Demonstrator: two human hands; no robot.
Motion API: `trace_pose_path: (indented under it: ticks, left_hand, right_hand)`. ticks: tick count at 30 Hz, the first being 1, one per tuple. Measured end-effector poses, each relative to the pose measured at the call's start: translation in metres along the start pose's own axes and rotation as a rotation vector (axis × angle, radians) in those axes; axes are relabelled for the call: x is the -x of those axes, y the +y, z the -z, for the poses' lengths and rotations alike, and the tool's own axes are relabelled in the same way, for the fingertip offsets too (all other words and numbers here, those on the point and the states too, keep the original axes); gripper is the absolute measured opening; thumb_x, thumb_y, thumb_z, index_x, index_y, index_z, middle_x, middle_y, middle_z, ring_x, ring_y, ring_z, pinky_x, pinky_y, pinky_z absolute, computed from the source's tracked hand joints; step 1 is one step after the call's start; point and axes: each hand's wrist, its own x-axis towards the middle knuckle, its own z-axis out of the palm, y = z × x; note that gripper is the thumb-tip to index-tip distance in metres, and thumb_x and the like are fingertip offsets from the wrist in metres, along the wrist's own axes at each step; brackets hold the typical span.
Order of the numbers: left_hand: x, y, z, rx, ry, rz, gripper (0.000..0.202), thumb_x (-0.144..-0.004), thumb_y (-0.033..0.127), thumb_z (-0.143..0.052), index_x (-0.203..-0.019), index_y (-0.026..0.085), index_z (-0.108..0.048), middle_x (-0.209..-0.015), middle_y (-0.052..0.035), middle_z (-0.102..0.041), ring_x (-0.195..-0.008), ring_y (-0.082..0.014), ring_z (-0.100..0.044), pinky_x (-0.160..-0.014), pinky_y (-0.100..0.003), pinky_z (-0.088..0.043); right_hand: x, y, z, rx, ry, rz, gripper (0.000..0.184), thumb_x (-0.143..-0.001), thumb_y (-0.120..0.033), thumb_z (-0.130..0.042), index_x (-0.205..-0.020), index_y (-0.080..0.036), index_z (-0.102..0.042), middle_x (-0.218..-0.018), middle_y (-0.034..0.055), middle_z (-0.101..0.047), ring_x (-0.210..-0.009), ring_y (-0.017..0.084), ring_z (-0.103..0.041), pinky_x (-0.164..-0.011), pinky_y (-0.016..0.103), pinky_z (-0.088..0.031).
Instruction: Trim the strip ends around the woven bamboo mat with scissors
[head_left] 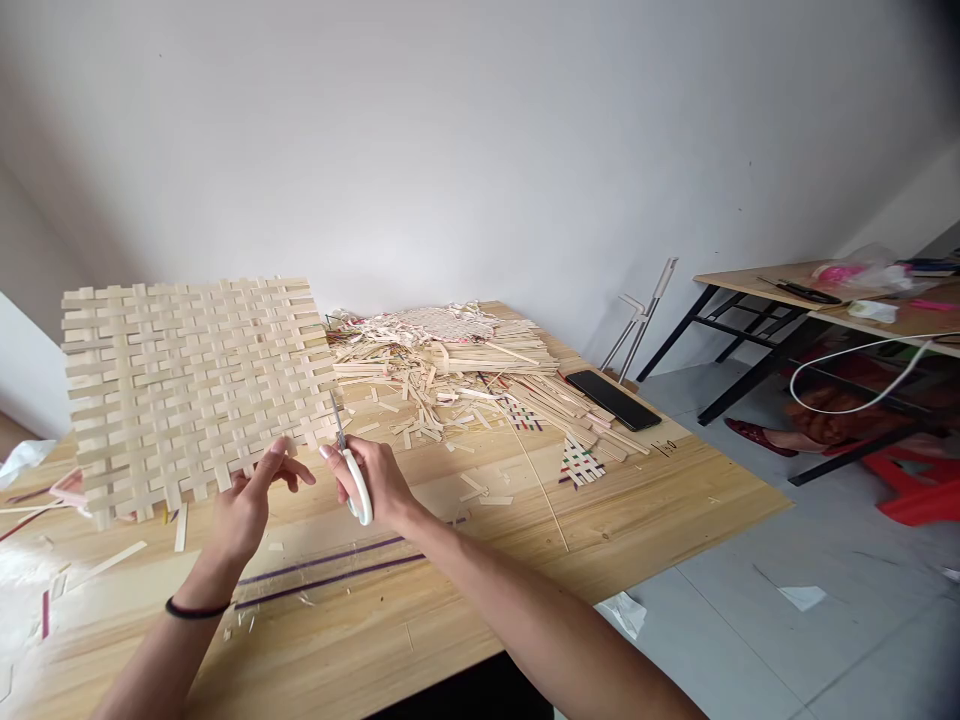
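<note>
A woven mat of pale flat strips (195,385) is held up over the left side of the table, its strip ends sticking out along the edges. My left hand (251,490) grips its lower edge near the right corner, thumb in front and the other fingers partly behind. My right hand (375,485) is closed around the white handles of a pair of scissors (355,487). The blades point upward beside the mat's lower right edge. Whether they touch a strip I cannot tell.
Loose strips (487,355) and offcuts are heaped at the back of the wooden table (660,510). A black phone (613,400) lies near its right edge, with a small coloured woven piece (581,462) nearby. Purple strips (330,570) lie in front. Another person's foot (765,435) shows under the second table (795,285).
</note>
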Motion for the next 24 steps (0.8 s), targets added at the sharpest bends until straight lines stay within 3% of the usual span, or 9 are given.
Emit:
trace_pose_path:
  ticks: [10, 17, 24]
  left_hand:
    - [0.0022, -0.0018, 0.0003, -0.026, -0.005, -0.053, 0.042, -0.094, 0.06, -0.058, -0.079, 0.027, -0.077, -0.071, -0.0043, -0.076, -0.066, -0.0235, -0.064, -0.072, -0.037, -0.051]
    - [0.0015, -0.0017, 0.0012, 0.012, -0.02, 0.065, 0.053, -0.096, 0.066, -0.053, -0.072, 0.024, -0.075, -0.075, -0.0071, -0.077, -0.073, -0.0245, -0.063, -0.079, -0.038, -0.052]
    - [-0.002, -0.0089, 0.0017, 0.097, -0.012, 0.072, 0.05, -0.094, 0.063, -0.059, -0.068, 0.023, -0.073, -0.072, -0.008, -0.076, -0.072, -0.0251, -0.061, -0.077, -0.04, -0.051]
  right_hand:
    - [-0.0016, -0.0007, 0.0016, -0.013, 0.024, 0.013, 0.048, -0.094, -0.062, -0.064, -0.071, -0.02, -0.058, -0.046, -0.0043, -0.054, -0.039, 0.012, -0.053, -0.043, 0.022, -0.04]
    - [-0.0034, -0.0001, 0.0045, -0.045, 0.026, 0.024, 0.047, -0.091, -0.06, -0.068, -0.068, -0.02, -0.058, -0.046, -0.0045, -0.054, -0.037, 0.012, -0.053, -0.037, 0.021, -0.037]
    - [-0.0035, 0.0046, 0.0021, -0.035, 0.051, 0.061, 0.044, -0.091, -0.055, -0.07, -0.068, -0.02, -0.056, -0.046, -0.0054, -0.051, -0.038, 0.011, -0.05, -0.04, 0.021, -0.035]
